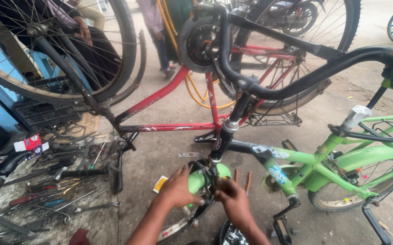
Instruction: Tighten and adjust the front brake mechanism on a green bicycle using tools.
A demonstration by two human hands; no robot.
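Concrete floor (169, 149) ran through an open-air repair spot, with hand tools (56, 190) spread loose at the left, within reach of the work. A small green bicycle (323, 159) stood upright close in front of the person, its black handlebar (296, 77) rising toward the camera, so the front brake sat just below the head tube, easy to get at from above. Behind it a red bicycle (169, 109) rested upside down, wheels in the air. The left hand (176, 188) was cupped against the green front mudguard (198, 179), fingers curled partly round it as if to steady it. The right hand (233, 197) was closed with its fingertips pinched on the front brake caliper (208, 174); whether it held a small tool I could not tell. Two screwdrivers (246, 179) lay on the floor beside the wheel.
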